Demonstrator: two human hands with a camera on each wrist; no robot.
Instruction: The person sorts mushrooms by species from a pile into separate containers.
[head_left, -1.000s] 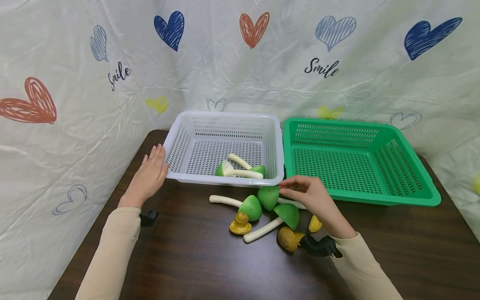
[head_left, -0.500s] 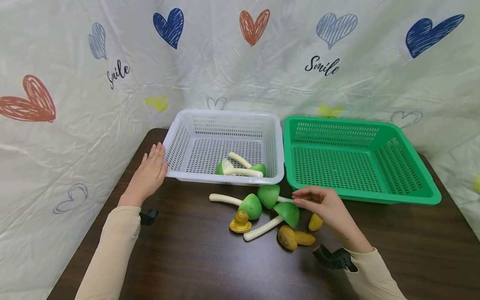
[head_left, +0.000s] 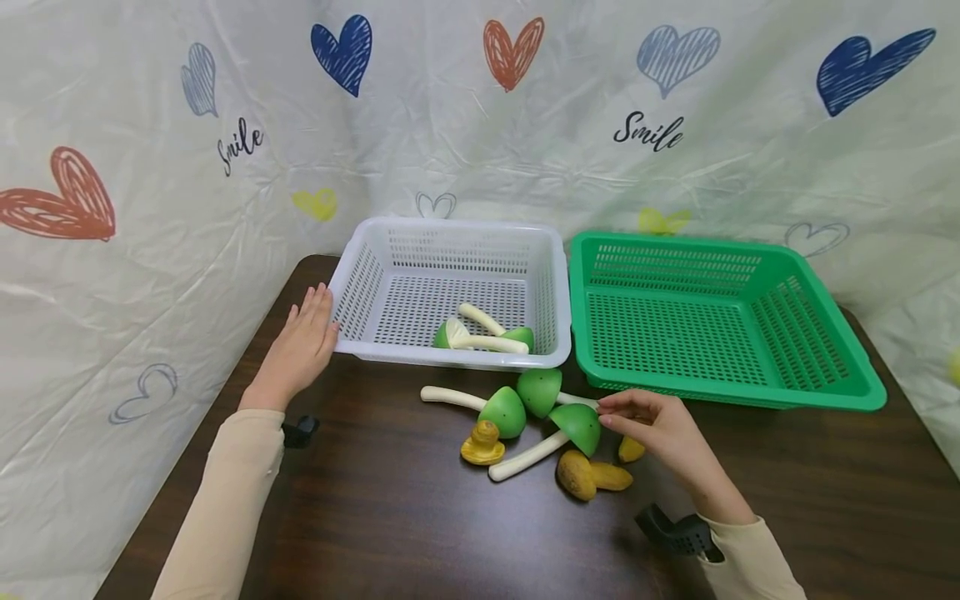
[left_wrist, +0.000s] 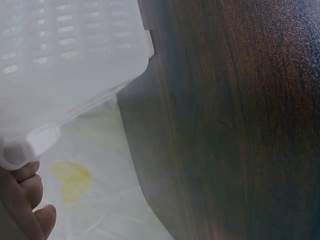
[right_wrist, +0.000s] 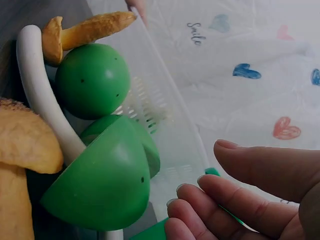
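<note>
The perforated white basket [head_left: 442, 357] is touched by the flattened left hand [head_left: 295, 343]. Nothing is held by the loosely parted right hand [head_left: 660, 429], beside smooth, dome-capped green mushrooms [head_left: 577, 427].

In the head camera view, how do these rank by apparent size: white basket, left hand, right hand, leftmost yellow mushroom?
1. White basket
2. Left hand and right hand: they look alike, so unranked
3. Leftmost yellow mushroom

head: fwd/dn, wide | L wr: close, tbl [left_wrist: 225, 125] | R wr: close | all share: wht bskt [head_left: 450, 358]
</note>
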